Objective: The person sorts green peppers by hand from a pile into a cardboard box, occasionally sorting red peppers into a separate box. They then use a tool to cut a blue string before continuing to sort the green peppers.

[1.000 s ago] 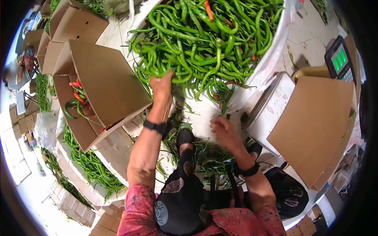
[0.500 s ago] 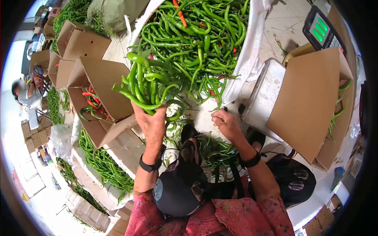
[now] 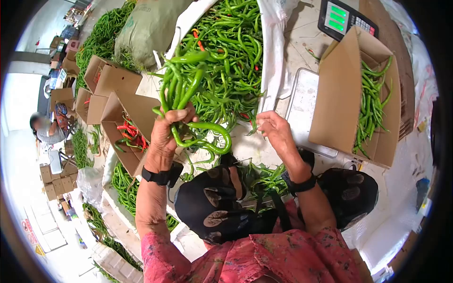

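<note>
My left hand (image 3: 167, 127) is wrapped round a bunch of long green peppers (image 3: 181, 87), with curled ones hanging out below the fist. To its right my right hand (image 3: 275, 128) has its fingers bent together near the thumb; whether a small thing is between them is too small to make out. Beyond both hands lies a big heap of green peppers (image 3: 236, 56) with a few red ones, on a white sack (image 3: 275, 52). More green peppers (image 3: 269, 178) lie on the floor between my feet.
A cardboard box of green peppers (image 3: 335, 94) stands on a white scale (image 3: 302, 104) at the right, its lit display (image 3: 337, 19) behind. At the left are a box with red peppers (image 3: 113, 111), a full sack (image 3: 148, 30) and a seated person (image 3: 49, 132).
My left hand has come lower and nearer with the bunch, which now stands more upright. The view has turned, showing more of the right box's inside. My right hand's fingers have loosened slightly.
</note>
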Tool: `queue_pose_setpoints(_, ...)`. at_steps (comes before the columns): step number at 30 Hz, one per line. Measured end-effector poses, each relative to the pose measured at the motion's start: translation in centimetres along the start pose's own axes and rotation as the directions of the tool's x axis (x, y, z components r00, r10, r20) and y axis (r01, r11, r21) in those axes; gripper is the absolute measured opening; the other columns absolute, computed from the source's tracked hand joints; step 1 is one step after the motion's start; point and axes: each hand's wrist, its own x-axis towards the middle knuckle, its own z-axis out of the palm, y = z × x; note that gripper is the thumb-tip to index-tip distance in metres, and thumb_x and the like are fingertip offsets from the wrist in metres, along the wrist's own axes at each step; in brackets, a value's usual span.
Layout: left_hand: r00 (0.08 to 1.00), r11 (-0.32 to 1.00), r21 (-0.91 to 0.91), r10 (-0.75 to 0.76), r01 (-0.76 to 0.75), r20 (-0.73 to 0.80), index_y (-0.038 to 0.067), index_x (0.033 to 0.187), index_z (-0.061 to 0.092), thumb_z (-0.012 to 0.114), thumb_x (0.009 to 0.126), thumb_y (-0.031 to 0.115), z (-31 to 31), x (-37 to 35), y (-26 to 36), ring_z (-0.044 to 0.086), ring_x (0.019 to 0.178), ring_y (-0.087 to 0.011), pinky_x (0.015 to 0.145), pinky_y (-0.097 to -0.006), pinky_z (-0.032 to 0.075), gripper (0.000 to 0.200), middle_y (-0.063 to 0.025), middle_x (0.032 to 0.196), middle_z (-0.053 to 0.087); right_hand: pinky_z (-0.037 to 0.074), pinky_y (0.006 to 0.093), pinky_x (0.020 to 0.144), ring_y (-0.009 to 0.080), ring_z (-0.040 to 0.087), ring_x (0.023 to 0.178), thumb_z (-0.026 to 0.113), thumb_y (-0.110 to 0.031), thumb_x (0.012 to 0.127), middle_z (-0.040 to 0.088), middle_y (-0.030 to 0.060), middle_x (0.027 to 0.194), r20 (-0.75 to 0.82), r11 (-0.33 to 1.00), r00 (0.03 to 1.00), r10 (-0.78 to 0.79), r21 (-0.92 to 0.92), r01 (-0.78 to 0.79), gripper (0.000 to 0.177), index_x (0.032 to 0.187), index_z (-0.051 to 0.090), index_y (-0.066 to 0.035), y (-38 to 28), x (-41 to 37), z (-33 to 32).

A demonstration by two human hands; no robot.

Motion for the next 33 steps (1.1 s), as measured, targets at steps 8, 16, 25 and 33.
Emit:
queue_pose_setpoints(8, 0.99, 0.999, 0.017, 0.035, -0.038, 0.133, 0.002, 0.107, 0.051, 0.066, 0.071, 0.006, 7.2, -4.1, 3.9, 0.04, 0.061, -0.0103, 0.066, -0.0309, 0.044, 0.04, -0.0005, 0.073, 0.044, 0.047, 0.0251, 0.071, 0.0096, 0.058, 0.086, 0.057, -0.011, 0.093, 0.062, 0.0041, 0.101, -0.054, 0.937, 0.952, -0.3, 0.167, 0.305, 0.022, 0.112, 0.06, -0.001, -7.0, -4.7, -0.5)
queue_pose_setpoints(16, 0.981, 0.995, -0.074, -0.051, 0.066, 0.187, 0.002, 0.125, 0.045, 0.065, 0.07, 0.009, 12.7, -9.6, 2.2, 0.04, 0.058, -0.0069, 0.065, -0.028, 0.045, 0.059, 0.0002, 0.075, 0.041, 0.047, 0.0276, 0.088, 0.0147, 0.047, 0.116, 0.059, -0.014, 0.092, 0.051, 0.0081, 0.131, 0.189, 0.858, 0.838, -0.512, 0.163, 0.487, 0.049, 0.138, 0.044, -0.004, -13.4, -8.2, -3.0)
queue_pose_setpoints(25, 0.986, 0.947, -0.306, -0.054, 0.1, 0.156, 0.003, 0.115, 0.046, 0.066, 0.077, 0.009, 13.9, -12.2, -5.9, 0.041, 0.059, -0.0109, 0.066, -0.0324, 0.048, 0.044, -0.0017, 0.073, 0.043, 0.048, 0.0286, 0.079, 0.0165, 0.062, 0.092, 0.065, -0.018, 0.089, 0.064, 0.0095, 0.108, -0.058, 0.959, 0.959, -0.277, -0.083, 0.272, 0.044, 0.129, 0.053, -0.005, -10.4, -12.6, -4.4)
queue_pose_setpoints(33, 0.995, 0.997, 0.058, 0.042, -0.047, 0.088, 0.001, 0.128, 0.045, 0.069, 0.082, 0.015, 14.7, -12.2, -11.0, 0.058, 0.085, -0.0145, 0.074, -0.0315, 0.052, 0.054, -0.0074, 0.101, 0.058, 0.049, 0.0298, 0.075, 0.0134, 0.062, 0.083, 0.064, -0.028, 0.09, 0.069, 0.0103, 0.092, 0.274, 0.949, 0.951, -0.141, -0.235, 0.209, 0.031, 0.103, 0.068, 0.0, -9.9, -13.9, -4.2)
